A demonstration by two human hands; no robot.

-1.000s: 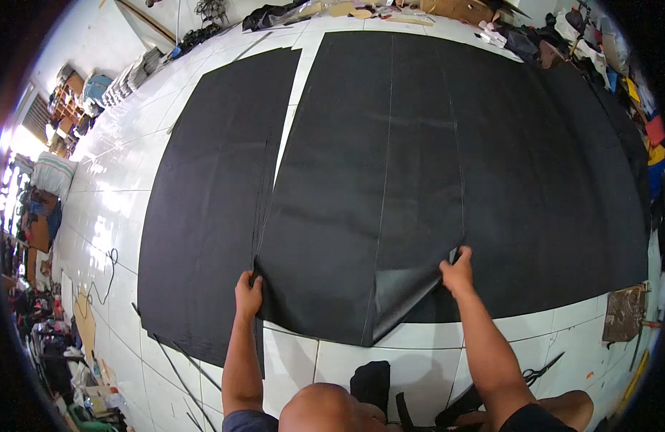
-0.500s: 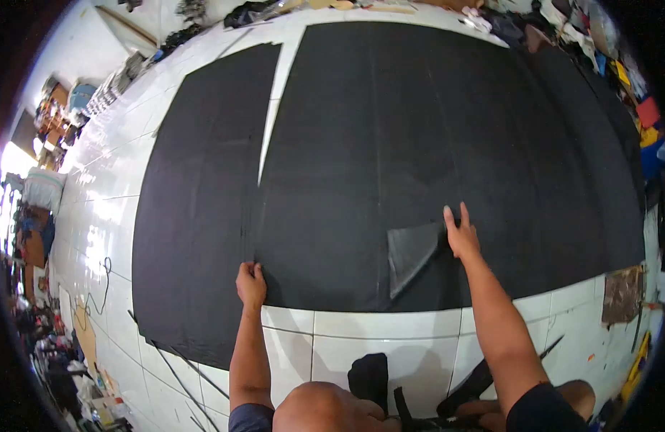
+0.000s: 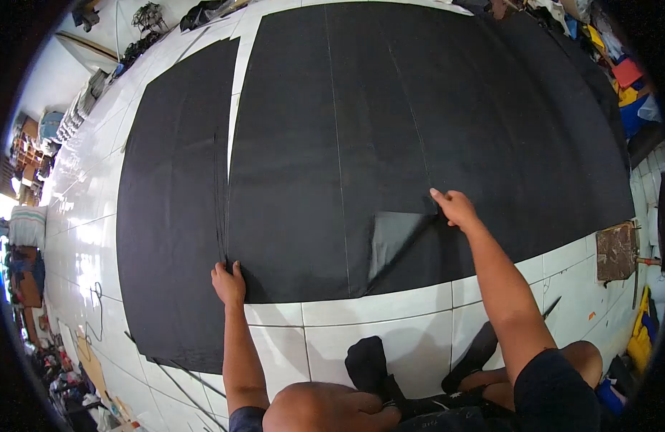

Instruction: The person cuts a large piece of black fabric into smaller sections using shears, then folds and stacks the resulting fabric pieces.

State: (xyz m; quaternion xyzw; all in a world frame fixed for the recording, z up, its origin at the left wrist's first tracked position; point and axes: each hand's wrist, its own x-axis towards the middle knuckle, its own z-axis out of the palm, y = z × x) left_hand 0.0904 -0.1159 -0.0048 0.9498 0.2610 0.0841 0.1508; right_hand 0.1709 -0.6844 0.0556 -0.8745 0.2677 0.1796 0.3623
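site: white tiled floor, seen from the head view. a large black sheet lies spread flat on it and takes up most of the frame. a second, narrower black sheet lies just beside it on the left; the two are parted by a thin wedge of bare tile at the far end and meet at the near end.

left hand: at the near left corner of the large black sheet, grip pressed together on its edge, fingers curled over the cloth right where the two sheets meet.

right hand: further out on the large black sheet, grip pinching the tip of a turned-back flap. the flap is folded over onto the sheet and shows a greyer underside.

person: crouched at the near edge, knees low in the frame, a dark object on the tile between them.

surroundings: a brown square piece lies on the tile at right, clear of the sheet. stacked goods and boxes line the left wall; their contents are too small to tell.
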